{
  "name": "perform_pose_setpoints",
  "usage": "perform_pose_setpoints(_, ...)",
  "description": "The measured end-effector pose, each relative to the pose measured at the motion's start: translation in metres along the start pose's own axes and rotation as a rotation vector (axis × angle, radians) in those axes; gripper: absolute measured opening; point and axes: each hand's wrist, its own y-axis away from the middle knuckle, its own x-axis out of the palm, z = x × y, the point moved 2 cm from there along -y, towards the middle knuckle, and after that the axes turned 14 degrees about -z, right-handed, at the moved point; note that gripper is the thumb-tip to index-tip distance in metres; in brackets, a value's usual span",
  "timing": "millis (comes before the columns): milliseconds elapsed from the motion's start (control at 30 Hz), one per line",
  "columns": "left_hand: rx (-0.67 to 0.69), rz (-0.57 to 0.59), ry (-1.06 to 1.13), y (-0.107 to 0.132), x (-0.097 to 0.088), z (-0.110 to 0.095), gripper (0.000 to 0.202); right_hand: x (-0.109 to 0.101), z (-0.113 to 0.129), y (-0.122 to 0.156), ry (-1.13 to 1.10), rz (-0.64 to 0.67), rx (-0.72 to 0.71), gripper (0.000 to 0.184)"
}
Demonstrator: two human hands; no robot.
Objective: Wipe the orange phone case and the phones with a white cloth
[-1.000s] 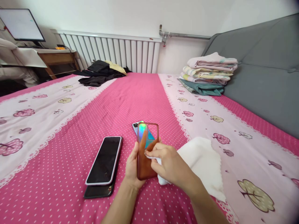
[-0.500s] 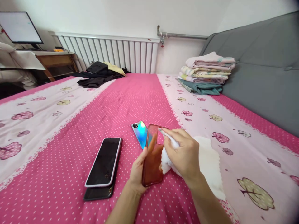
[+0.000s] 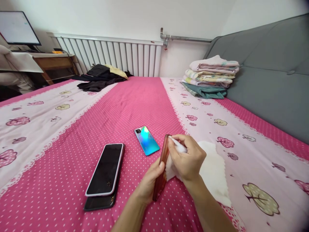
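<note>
My left hand grips a reddish-brown translucent phone case by its lower part, with the thumb along its edge. The case is turned nearly edge-on. Pinched in my right hand is a white cloth, pressed against the upper end of the case. Just beyond the hands a shiny blue phone lies back up on the bed. To the left, a phone with a white rim rests on top of a black phone or case. Another white cloth lies flat beside my right wrist.
The pink patterned bedspread spreads under everything. Dark clothes lie at the far left, and a folded stack of fabric stands at the far right by the grey headboard. A person's sleeve shows near the desk.
The phone case has turned from showing its broad face to nearly edge-on and shifted slightly right. The blue phone is now fully uncovered. My right hand still holds the cloth at the case's upper end.
</note>
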Motion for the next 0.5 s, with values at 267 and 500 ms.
perform_pose_setpoints(267, 0.151, 0.047, -0.198, 0.0015, 0.0044, -0.0050, 0.048, 0.0020, -0.0051, -0.0010, -0.026, -0.055, 0.028, 0.008)
perform_pose_setpoints(500, 0.348, 0.077, -0.384, -0.0005, 0.0027, -0.0081, 0.047, 0.0043, -0.0108, 0.0021, -0.086, -0.032, 0.129, 0.009)
